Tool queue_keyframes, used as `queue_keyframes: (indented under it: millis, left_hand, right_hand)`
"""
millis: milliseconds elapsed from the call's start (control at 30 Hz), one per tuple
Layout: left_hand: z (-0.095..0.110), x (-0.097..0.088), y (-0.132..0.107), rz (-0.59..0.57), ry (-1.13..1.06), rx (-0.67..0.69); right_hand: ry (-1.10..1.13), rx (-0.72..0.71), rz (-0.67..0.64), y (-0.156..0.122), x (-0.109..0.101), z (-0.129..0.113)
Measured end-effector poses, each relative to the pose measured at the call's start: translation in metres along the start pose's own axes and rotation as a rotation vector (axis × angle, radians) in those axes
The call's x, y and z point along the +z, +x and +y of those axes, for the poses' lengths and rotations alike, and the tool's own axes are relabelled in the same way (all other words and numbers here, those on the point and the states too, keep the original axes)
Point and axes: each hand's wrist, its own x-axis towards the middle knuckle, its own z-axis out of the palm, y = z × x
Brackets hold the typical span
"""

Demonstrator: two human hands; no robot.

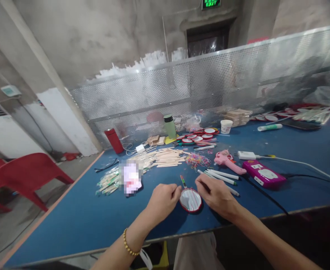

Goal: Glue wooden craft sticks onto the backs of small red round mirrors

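Note:
A small round hand mirror with a red rim sits at the front of the blue table, its short handle pointing away from me. Close by its left rim is my left hand, closed, thumb and fingers pinched together. My right hand is closed in the same way at the upper right rim. Whatever the fingertips pinch is too small to make out. Thin pinkish lines show across the mirror face. Beyond my hands lie a heap of coloured rubber bands and flat wooden sticks.
White marker pens, a pink handheld tool and a purple device with cables are to the right. A phone lies left on wrapped sticks. Behind stand a red bottle, green bottle, paper cup and more mirrors.

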Motion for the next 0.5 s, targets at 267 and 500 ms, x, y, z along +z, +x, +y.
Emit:
queue_keyframes:
  millis: [267, 500]
  left_hand:
    - [-0.014, -0.050, 0.062, 0.027, 0.355, 0.008]
    - [-0.076, -0.087, 0.167, 0.031, 0.434, -0.241]
  right_hand:
    - [0.032, -0.173, 0.269, 0.000, -0.003, -0.006]
    - [0.066, -0.108, 0.317, 0.001, -0.006, -0.005]
